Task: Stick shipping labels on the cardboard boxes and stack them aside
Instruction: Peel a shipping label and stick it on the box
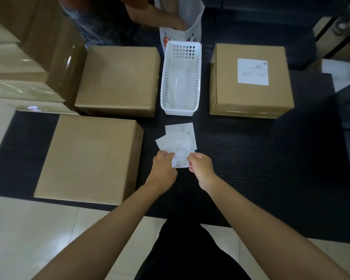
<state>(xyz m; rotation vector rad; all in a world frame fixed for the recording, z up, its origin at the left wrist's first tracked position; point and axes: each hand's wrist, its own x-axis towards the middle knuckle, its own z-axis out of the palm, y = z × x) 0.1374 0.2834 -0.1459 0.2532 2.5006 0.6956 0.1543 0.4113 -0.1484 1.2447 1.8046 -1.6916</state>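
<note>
A small pile of white shipping labels (pixel 180 136) lies on the black table in front of me. My left hand (pixel 163 165) and my right hand (pixel 200 164) both pinch the nearest label (pixel 180 158) at its lower corners. An unlabelled cardboard box (pixel 89 158) sits at my near left, another unlabelled box (pixel 117 79) behind it. At the far right stands a box (pixel 251 102) with a white label (pixel 253 71) stuck on its top.
A white perforated plastic basket (pixel 181 106) stands between the far boxes, nothing visible inside. Stacked cardboard boxes (pixel 38 47) fill the far left. Another person's arm (pixel 150 15) reaches into a white bag (pixel 190 23) beyond the basket. The black table (pixel 261 158) ends near my body.
</note>
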